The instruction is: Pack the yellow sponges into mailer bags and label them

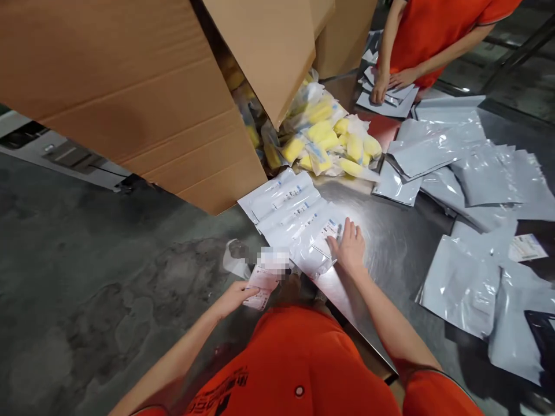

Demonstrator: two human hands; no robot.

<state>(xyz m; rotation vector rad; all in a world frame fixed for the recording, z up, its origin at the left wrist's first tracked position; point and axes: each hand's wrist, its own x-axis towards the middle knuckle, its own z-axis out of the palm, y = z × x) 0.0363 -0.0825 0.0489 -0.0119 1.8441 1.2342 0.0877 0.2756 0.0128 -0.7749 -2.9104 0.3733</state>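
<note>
My left hand (pixel 236 297) grips a strip of printed shipping labels (pixel 263 289) between thumb and fingers, held out past the table's edge above the floor. On the metal table, my right hand (pixel 350 248) lies with its fingers spread at the right side of a row of overlapping white mailing bags (pixel 281 222). Its thumb touches the nearest bag, by a label (pixel 326 236) with a barcode. Several bags in this row bear printed labels. Part of the label strip is blurred out.
A large cardboard box (pixel 130 104) stands open at the left, with yellow items in clear wrapping (pixel 321 136) spilling onto the metal table (pixel 368 219). Piles of grey-white mailing bags (pixel 462 283) cover the right. Across the table, a co-worker in orange (pixel 451 34) handles flat bags (pixel 390 101).
</note>
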